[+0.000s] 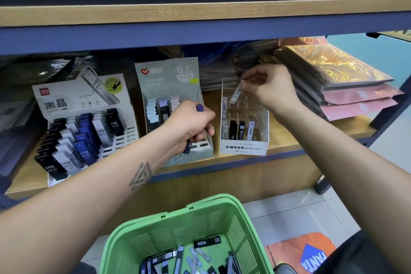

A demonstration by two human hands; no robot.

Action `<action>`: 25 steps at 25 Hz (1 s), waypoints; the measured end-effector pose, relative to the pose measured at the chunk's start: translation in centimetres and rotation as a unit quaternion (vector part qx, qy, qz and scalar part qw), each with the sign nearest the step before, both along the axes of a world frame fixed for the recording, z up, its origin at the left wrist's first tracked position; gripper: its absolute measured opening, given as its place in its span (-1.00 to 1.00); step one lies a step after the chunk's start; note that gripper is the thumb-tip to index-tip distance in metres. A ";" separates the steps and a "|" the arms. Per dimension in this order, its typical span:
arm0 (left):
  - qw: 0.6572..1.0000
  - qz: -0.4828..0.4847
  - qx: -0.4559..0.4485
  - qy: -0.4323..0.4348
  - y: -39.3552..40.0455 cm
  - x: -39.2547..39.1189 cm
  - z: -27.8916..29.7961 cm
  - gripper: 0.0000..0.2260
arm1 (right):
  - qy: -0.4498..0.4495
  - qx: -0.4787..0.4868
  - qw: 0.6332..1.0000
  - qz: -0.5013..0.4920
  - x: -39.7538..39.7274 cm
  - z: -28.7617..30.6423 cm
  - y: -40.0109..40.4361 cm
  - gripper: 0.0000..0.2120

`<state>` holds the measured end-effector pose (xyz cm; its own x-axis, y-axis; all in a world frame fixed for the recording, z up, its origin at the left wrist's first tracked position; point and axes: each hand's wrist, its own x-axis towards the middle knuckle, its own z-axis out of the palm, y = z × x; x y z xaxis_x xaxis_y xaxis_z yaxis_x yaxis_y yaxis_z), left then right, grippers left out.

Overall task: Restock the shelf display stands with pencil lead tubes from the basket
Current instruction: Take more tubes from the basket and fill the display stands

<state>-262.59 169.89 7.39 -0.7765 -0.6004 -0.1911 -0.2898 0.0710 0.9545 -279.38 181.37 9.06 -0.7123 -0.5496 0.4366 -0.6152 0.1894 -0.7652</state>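
Observation:
My right hand (pixel 268 89) pinches a pale grey lead tube (pixel 236 94) by its top, tilted over the back rows of the clear MONO display stand (pixel 243 148). A few tubes stand in that stand's front and left slots. My left hand (pixel 193 125) grips dark blue lead tubes (pixel 199 108) in a fist, in front of the grey-green 0.7 display stand (pixel 169 78). The green basket (pixel 235 218) below holds several loose lead tubes (pixel 206 242).
A white HB 0.5 display stand (pixel 82 104) filled with black, white and blue tubes sits at the left of the wooden shelf (pixel 282 140). Stacked wrapped paper packs (pixel 347 87) lie at the right. Another shelf board runs overhead. An orange bag (pixel 304 251) lies on the tiled floor.

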 end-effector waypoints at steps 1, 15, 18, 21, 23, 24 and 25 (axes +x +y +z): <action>1.000 -0.002 0.002 -0.003 0.0 -0.1 0.0 -0.85 | 0.022 0.026 0.999 0.005 -0.1 -0.1 -0.4 -0.84; 0.996 -0.054 0.063 -0.013 -0.2 0.5 0.3 -0.84 | 0.128 0.157 0.979 -0.005 0.8 -3.7 -3.1 -0.79; 0.983 -0.081 0.161 0.018 -0.2 1.0 0.7 -0.75 | 0.167 0.157 0.973 -0.027 1.4 -3.6 -2.9 -0.73; 0.968 -0.123 0.217 0.035 -0.6 2.0 1.5 -0.70 | 0.052 0.071 0.995 0.046 3.0 -1.7 -2.8 -0.82; 0.960 -0.145 0.236 0.050 -0.7 2.9 2.1 -0.72 | -0.145 0.005 0.968 0.203 4.9 -0.1 -2.5 -0.89; 0.957 -0.146 0.244 0.059 -0.9 3.4 2.4 -0.71 | -0.189 -0.003 0.946 0.262 5.8 0.3 -2.4 -0.88; 0.955 -0.143 0.251 0.069 -1.0 3.8 2.6 -0.70 | -0.201 -0.002 0.934 0.296 6.5 0.5 -2.5 -0.88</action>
